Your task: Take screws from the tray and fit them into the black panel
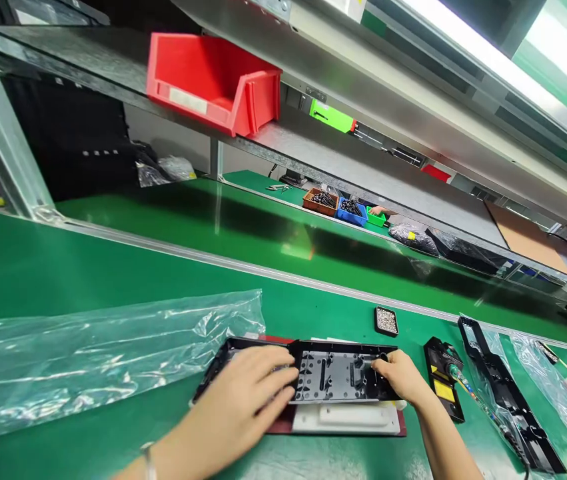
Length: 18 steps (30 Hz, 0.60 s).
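A long black plastic housing (333, 370) lies open side up on a white and dark red fixture (353, 419) on the green bench. My left hand (250, 397) lies flat on the housing's left half, fingers spread over it. My right hand (400, 375) presses on the housing's right end, fingers curled onto its edge. A clear plastic bag (88, 353) lies to the left, its end touching the housing.
A small black tray of screws (386, 321) sits just behind the housing. A black and yellow tool holder (444, 383) and another black housing (508, 397) on plastic lie to the right. A red bin (210, 83) stands on the shelf above; parts bins (336, 203) stand across the conveyor.
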Available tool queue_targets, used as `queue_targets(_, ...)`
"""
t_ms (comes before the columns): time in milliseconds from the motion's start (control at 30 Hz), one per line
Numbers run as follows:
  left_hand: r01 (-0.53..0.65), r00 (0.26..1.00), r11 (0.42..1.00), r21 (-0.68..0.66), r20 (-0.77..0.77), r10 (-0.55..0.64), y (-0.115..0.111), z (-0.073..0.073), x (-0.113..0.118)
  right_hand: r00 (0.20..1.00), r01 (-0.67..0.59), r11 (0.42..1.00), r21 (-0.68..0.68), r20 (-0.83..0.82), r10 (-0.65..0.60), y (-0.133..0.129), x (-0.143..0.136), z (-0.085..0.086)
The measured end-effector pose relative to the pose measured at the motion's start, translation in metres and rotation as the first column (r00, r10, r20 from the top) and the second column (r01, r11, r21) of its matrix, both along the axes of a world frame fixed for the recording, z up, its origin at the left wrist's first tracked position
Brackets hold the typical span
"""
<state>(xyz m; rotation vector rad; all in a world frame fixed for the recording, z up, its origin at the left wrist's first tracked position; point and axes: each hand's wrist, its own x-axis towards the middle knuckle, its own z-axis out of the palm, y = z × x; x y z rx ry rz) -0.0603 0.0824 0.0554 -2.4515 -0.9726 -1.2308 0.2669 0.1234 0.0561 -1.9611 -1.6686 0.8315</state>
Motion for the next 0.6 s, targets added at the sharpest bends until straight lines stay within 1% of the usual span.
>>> queue_targets(67,0.095,0.992,0.994,-0.047,-0.077,-0.098,-0.007,-0.005,0.033,0.999,0.002,0.999,-0.035,0.035,-0.001,-0.001,-0.003,-0.001)
queue_targets(100,0.130,0.985,0.989,-0.073,-0.100,-0.137,-0.010,-0.006,0.044,0.999,0.003,0.999,-0.054,0.050,-0.001,-0.002,-0.003,-0.001)
queue_targets(133,0.158,0.979,0.983,-0.094,-0.111,-0.168,-0.012,-0.008,0.053,0.998,0.006,0.997,-0.074,0.064,-0.001,-0.003,-0.003,-0.001)
queue_targets(200,0.195,0.971,0.973,-0.120,-0.117,-0.209,-0.015,-0.011,0.061,0.996,0.014,0.994,-0.110,0.086,-0.004,-0.006,-0.002,-0.002)
queue_targets(333,0.197,0.967,0.974,-0.116,-0.139,-0.212,-0.013,-0.020,0.062,0.990,0.046,0.985,-0.166,0.137,-0.024,-0.010,0.000,-0.006)
queue_targets(433,0.185,0.963,0.980,-0.066,-0.185,-0.195,-0.012,-0.025,0.057,0.980,0.064,0.981,-0.185,0.200,-0.026,-0.015,0.002,-0.006)
queue_targets(533,0.175,0.960,0.985,-0.017,-0.220,-0.174,-0.010,-0.030,0.054,0.966,0.057,0.985,-0.161,0.257,-0.013,-0.015,0.009,-0.001)
queue_targets(600,0.177,0.960,0.984,0.004,-0.223,-0.171,-0.009,-0.033,0.055,0.963,0.040,0.993,-0.116,0.270,-0.007,-0.008,0.020,0.005)
